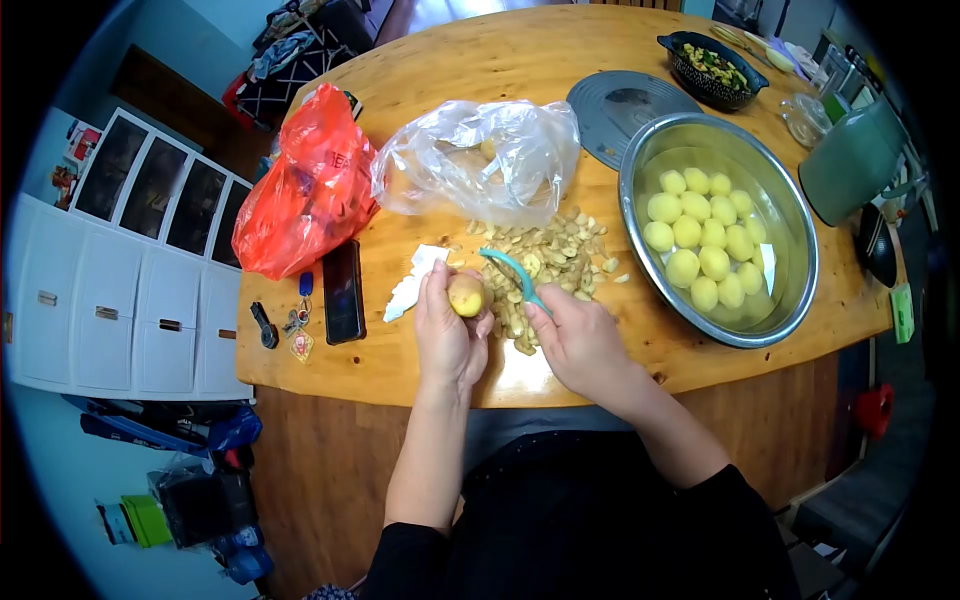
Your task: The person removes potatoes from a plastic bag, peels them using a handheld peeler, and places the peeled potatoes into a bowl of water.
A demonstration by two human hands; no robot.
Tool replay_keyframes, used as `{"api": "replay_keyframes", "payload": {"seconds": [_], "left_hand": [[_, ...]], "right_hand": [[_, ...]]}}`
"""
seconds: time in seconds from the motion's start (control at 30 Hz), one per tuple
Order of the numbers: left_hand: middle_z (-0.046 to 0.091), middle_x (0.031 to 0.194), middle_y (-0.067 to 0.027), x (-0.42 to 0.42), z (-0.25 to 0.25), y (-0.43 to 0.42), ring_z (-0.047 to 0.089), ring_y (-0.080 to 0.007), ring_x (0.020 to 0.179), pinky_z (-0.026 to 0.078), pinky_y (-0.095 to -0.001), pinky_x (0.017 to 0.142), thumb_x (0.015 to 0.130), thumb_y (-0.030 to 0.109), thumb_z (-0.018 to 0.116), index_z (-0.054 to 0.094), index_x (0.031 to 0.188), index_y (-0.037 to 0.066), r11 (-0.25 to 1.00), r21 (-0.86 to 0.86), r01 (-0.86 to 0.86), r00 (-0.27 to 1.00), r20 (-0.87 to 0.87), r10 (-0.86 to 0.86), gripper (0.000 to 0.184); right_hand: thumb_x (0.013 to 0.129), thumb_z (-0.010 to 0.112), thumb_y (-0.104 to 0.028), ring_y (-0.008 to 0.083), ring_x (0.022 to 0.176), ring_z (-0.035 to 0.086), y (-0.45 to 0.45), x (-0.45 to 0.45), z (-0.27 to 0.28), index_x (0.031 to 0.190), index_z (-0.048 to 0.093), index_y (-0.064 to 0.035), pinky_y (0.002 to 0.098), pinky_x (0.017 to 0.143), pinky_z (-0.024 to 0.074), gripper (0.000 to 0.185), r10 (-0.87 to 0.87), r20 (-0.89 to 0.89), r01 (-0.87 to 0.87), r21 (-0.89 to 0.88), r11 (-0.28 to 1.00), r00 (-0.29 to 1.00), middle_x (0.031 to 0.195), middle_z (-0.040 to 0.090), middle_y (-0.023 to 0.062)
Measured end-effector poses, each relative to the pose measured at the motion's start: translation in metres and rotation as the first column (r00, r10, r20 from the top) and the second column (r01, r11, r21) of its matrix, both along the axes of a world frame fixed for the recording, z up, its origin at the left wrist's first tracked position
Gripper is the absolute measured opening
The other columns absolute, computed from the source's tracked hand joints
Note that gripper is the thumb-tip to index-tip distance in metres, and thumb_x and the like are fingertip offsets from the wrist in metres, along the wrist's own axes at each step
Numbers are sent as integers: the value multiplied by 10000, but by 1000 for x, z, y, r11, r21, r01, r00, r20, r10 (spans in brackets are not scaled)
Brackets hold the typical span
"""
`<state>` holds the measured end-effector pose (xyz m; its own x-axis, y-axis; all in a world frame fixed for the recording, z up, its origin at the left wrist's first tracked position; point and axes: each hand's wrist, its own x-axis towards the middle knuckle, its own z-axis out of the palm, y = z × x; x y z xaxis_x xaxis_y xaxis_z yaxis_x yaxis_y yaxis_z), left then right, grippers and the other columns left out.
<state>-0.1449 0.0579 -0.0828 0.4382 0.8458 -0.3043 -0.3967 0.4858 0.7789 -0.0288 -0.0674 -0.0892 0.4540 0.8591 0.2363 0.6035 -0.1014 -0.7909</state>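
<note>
My left hand [448, 335] is closed around a potato [466, 296], which shows brownish skin on top and a pale yellow patch below. In my right hand [582, 340] is a teal peeler [512, 268], gripped by its handle. The peeler's head points up and left, a little apart from the potato. Beneath and behind both hands lies a heap of potato peelings [545, 250] on the wooden table. To the right, a large metal bowl [812, 262] holds water and several peeled potatoes [713, 232].
A clear plastic bag [480, 165] and a red plastic bag [305, 195] lie behind the hands. At left are a phone [343, 292], keys [297, 318] and a crumpled white tissue [415, 284]. A grey round mat [625, 110], dark colander [712, 72] and green jug [855, 160] stand farther right.
</note>
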Motion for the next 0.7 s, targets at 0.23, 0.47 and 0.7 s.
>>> {"api": "replay_keyframes", "payload": {"seconds": [0.23,0.47,0.7], "left_hand": [[601,887,-58,0,-13,1,540,-145,684,360,-259,450,1120,412,372,551,1085,107,994,-79,80,987,143,-68,355],[588,891,-78,-5,-17,-1,525,-151,677,379,-249,481,1117,413,387,558,1217,64,981,-60,184,960,227,-166,402],[628,868,-108,6,-8,-6,569,-145,640,353,-223,438,1092,457,430,573,1091,43,990,-137,39,997,78,-29,438]], "right_hand": [[1024,594,-213,441,654,638,2,-7,-4,960,549,-53,535,570,480,178,25,-81,-16,108,994,996,680,629,209],[1019,607,-225,429,630,639,0,-4,-8,947,547,-56,532,549,481,193,71,-10,-70,76,995,997,658,631,187],[1006,616,-222,362,598,659,4,-15,-10,934,555,-77,473,513,504,173,60,152,-82,144,986,987,726,658,130]]}}
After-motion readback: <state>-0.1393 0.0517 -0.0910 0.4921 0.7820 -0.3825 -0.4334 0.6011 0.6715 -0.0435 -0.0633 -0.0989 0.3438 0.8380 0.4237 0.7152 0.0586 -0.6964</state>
